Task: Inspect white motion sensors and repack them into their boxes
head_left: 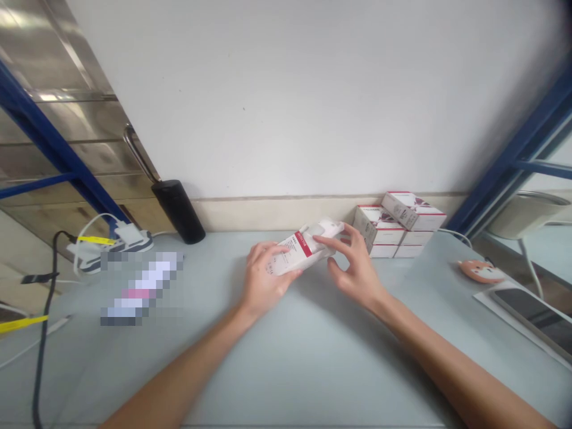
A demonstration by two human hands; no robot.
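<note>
A small white carton (pixel 292 251) with a red band and printed text is tilted above the table, between my two hands. My left hand (pixel 263 277) is closed around its near left end, with the thumb along the lower edge. At the far right end, my right hand (pixel 357 268) holds the carton loosely. Its index finger lies across the top near a pale flap or bulge, which is blurred, and the thumb is by the lower edge. Whether the far end is open cannot be made out.
Several white and red boxes (pixel 386 235) are stacked against the wall, right of my hands. On the left are a black cylinder (pixel 179 211), a power strip (pixel 96 253) and a pixelated phone-like object (pixel 143 289). A dark phone (pixel 531 316) and an orange animal-shaped item (pixel 480 271) lie right.
</note>
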